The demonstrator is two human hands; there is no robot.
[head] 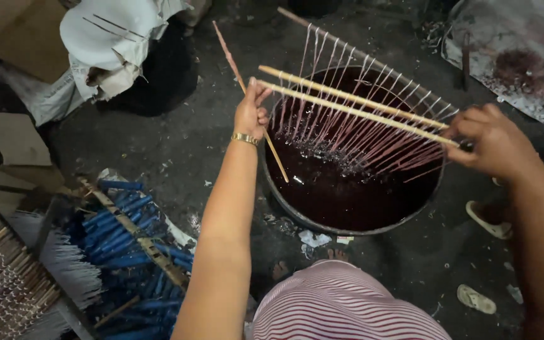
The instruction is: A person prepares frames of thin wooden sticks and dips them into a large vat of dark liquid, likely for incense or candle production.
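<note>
The left hand pinches one end of a rack of thin wooden rods, fingers closed around it. The right hand grips the other end, fingers curled tight. Rows of reddish strands hang from the rods, their tips seemingly dipping into dark liquid in a round tub. Blue sticks lie bundled on the floor, left of the person.

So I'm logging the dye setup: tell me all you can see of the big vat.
The vat is a wide, round, dark tub standing on the grimy floor, filled with dark red liquid. Pink strings hang from wooden sticks held over it by both hands; their ends reach the liquid.
</note>
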